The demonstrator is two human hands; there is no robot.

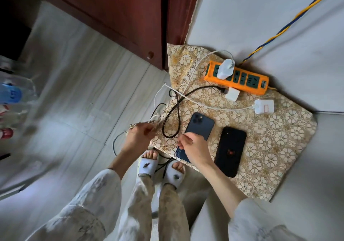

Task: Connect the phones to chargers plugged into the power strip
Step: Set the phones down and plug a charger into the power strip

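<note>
An orange power strip (pixel 242 81) lies at the back of a floral cloth (pixel 275 138). One white charger (pixel 226 69) is plugged into it. Two more white chargers (pixel 231 94) (pixel 264 106) lie loose beside it. A dark blue phone (pixel 202 124) lies face down, and my right hand (pixel 195 146) grips its near end. A black phone (pixel 230 150) lies face down to the right. My left hand (pixel 138 135) pinches the end of a white cable (pixel 154 119) at the cloth's left edge. A black braided cable (pixel 173 114) loops between them.
A dark red wooden cabinet (pixel 115 17) stands at the back. A blue and yellow twisted cord (pixel 290 25) runs from the strip to the upper right. Water bottles (pixel 14 95) blur at the left. My feet in white slippers (pixel 162 168) stand below the cloth's edge.
</note>
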